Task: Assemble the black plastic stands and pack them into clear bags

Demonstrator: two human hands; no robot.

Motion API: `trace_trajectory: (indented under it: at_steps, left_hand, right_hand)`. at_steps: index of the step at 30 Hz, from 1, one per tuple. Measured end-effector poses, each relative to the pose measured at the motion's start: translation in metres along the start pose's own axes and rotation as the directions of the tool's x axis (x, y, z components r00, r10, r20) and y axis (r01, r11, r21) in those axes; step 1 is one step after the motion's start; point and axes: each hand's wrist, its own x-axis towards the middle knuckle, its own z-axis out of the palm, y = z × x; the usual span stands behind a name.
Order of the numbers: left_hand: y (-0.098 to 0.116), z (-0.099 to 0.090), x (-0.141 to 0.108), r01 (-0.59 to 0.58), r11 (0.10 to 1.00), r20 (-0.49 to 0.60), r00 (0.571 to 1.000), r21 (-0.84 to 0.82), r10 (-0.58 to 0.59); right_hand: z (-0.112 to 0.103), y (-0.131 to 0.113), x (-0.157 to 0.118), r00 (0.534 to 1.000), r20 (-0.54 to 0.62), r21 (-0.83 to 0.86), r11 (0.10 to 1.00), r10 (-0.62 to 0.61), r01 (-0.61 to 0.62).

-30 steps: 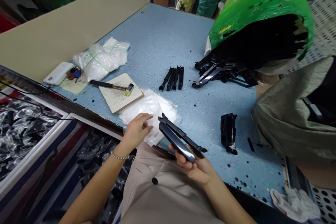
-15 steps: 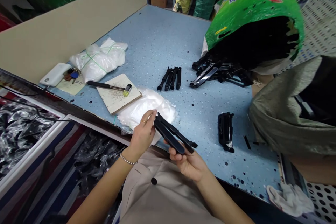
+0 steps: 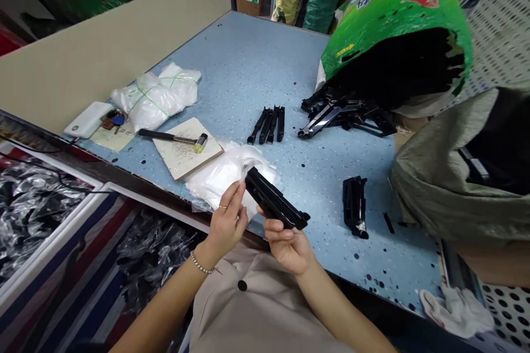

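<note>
My right hand (image 3: 287, 245) is closed round the lower part of long black channel-shaped pieces (image 3: 275, 198), lying side by side and pressed together. The fingers of my left hand (image 3: 227, 220) pinch at the edge of a clear plastic bag (image 3: 244, 168), right at the far end of the pieces. A stack of white plastic bags (image 3: 215, 168) lies under and beyond my left hand. Further back, several similar black pieces (image 3: 267, 124) stand in a row. Another black bundle (image 3: 355, 207) rests on the table to the right.
A hammer (image 3: 165, 136) lies on a square board (image 3: 182, 160) at left, near tied plastic bags (image 3: 155, 96), a white power bank (image 3: 86, 118) and keys (image 3: 118, 120). Black parts spill from a green sack (image 3: 397, 8). A grey sack (image 3: 430, 176) and white glove (image 3: 455, 311) are at right.
The black pieces, spread in a V before, are now pressed together in my right hand. My left hand has dropped slightly, and the bag edge now shows raised at its fingertips.
</note>
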Motion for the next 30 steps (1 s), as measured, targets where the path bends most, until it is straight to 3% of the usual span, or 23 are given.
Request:
trace_trajectory:
  at_steps: [4, 7, 9, 11, 13, 16, 18, 20, 22, 23, 24, 26, 28, 30]
  left_hand:
    - [0.023, 0.003, -0.004, -0.159, 0.986, 0.035, 0.986, -0.048, 0.161]
    - [0.022, -0.005, -0.002, -0.123, 0.987, 0.047, 0.991, -0.105, 0.128]
    - [0.012, -0.011, 0.001, -0.013, 0.994, 0.022, 1.000, -0.107, 0.016]
    - [0.000, -0.014, 0.006, 0.088, 0.991, -0.004, 0.996, -0.102, -0.089]
    - [-0.006, -0.015, 0.010, 0.119, 0.989, -0.031, 0.992, -0.092, -0.122]
    - [0.001, -0.013, 0.008, 0.008, 0.999, -0.032, 0.999, -0.054, -0.010]
    - [0.013, -0.010, 0.002, -0.145, 0.988, 0.036, 0.988, -0.062, 0.147]
    - [0.025, -0.006, -0.005, -0.249, 0.961, 0.125, 0.957, -0.120, 0.263]
    - [0.034, -0.004, -0.008, -0.247, 0.949, 0.214, 0.934, -0.194, 0.287]
    - [0.037, -0.005, -0.008, -0.216, 0.951, 0.268, 0.924, -0.220, 0.272]
    - [0.040, -0.008, -0.006, -0.179, 0.955, 0.326, 0.911, -0.236, 0.251]
    - [0.044, -0.025, 0.000, -0.112, 0.964, 0.412, 0.887, -0.242, 0.207]
    - [0.045, -0.056, 0.003, -0.015, 0.978, 0.453, 0.885, -0.207, 0.109]
    - [0.037, -0.094, -0.001, 0.151, 0.977, 0.509, 0.859, -0.150, -0.054]
  right_hand:
    - [0.006, -0.001, 0.008, 0.991, -0.122, -0.222, 0.975, -0.061, 0.033]
    - [0.011, -0.005, 0.006, 0.964, -0.203, -0.463, 0.884, -0.174, 0.063]
    - [0.015, -0.008, 0.001, 0.970, -0.186, -0.442, 0.895, -0.156, 0.059]
    - [0.017, -0.008, -0.004, 0.990, -0.128, -0.312, 0.950, -0.051, 0.008]
    - [0.018, -0.006, -0.005, 0.995, -0.078, -0.220, 0.973, 0.056, -0.072]
    - [0.015, -0.001, 0.002, 0.989, -0.101, -0.241, 0.962, 0.110, -0.131]
    - [0.012, 0.000, 0.009, 0.986, -0.165, -0.382, 0.924, -0.034, -0.032]
    - [0.010, -0.001, 0.016, 0.933, -0.183, -0.637, 0.760, -0.311, 0.128]
    - [0.010, 0.000, 0.018, 0.820, -0.099, -0.884, 0.427, -0.563, 0.187]
    - [0.012, 0.001, 0.017, 0.775, -0.037, -0.956, 0.248, -0.631, 0.156]
    - [0.015, 0.004, 0.015, 0.757, 0.021, -0.990, 0.093, -0.653, 0.107]
    - [0.024, 0.009, 0.007, 0.809, 0.111, -0.993, -0.101, -0.577, 0.064]
    - [0.035, 0.010, -0.005, 0.924, 0.148, -0.983, -0.157, -0.352, 0.098]
    - [0.043, -0.001, -0.019, 0.973, 0.148, -0.975, -0.194, -0.180, 0.112]
